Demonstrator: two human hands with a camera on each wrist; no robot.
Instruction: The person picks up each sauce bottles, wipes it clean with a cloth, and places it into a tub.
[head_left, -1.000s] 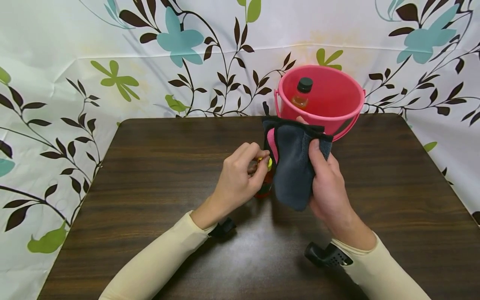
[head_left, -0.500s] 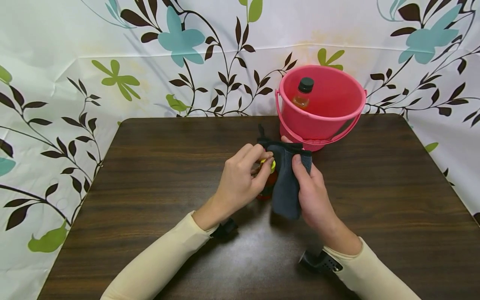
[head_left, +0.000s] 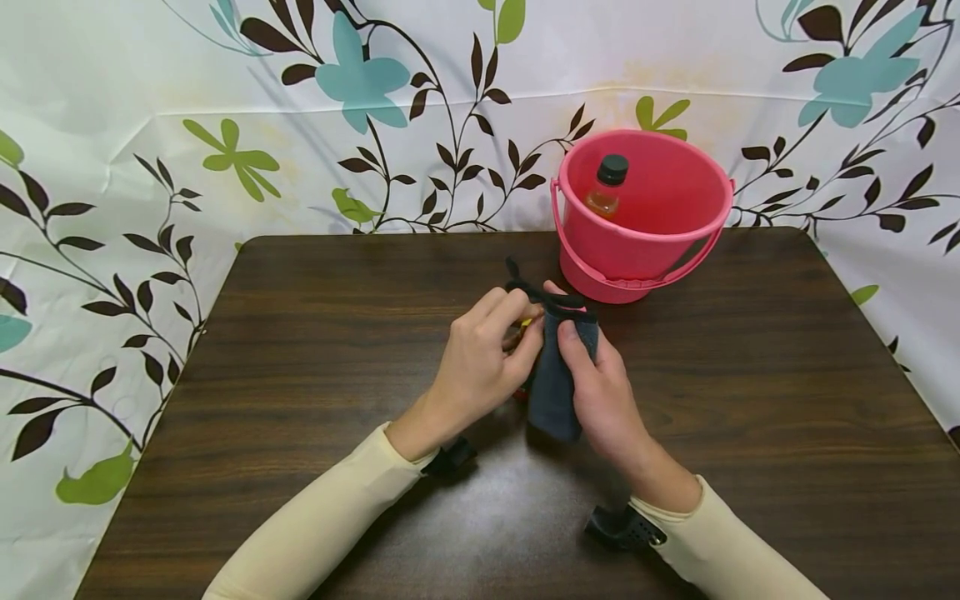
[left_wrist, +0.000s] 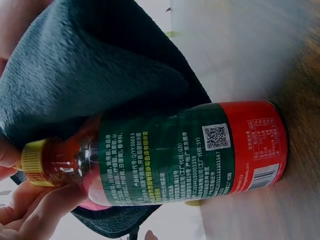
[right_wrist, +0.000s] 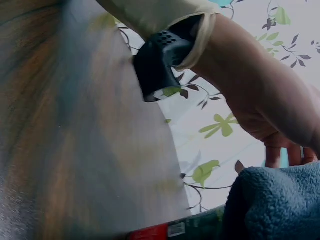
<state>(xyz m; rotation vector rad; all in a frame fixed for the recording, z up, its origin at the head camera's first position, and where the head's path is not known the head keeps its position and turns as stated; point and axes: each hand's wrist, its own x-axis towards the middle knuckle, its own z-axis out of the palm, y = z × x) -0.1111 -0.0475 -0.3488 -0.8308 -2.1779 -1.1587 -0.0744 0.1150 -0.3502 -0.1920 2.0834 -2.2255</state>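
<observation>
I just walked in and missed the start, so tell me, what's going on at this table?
A person is working with both hands at a dark wood-grain table. The left hand pinches the yellow cap of an upright green-and-red labelled bottle. The right hand holds a blue-gray cloth close beside it. Toward the back stands a pink bucket with a black-capped bottle inside.

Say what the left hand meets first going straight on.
The left hand, pinching the yellow cap, would likely meet the dark cloth held by the right hand first; depth is unclear, they may be touching.
</observation>
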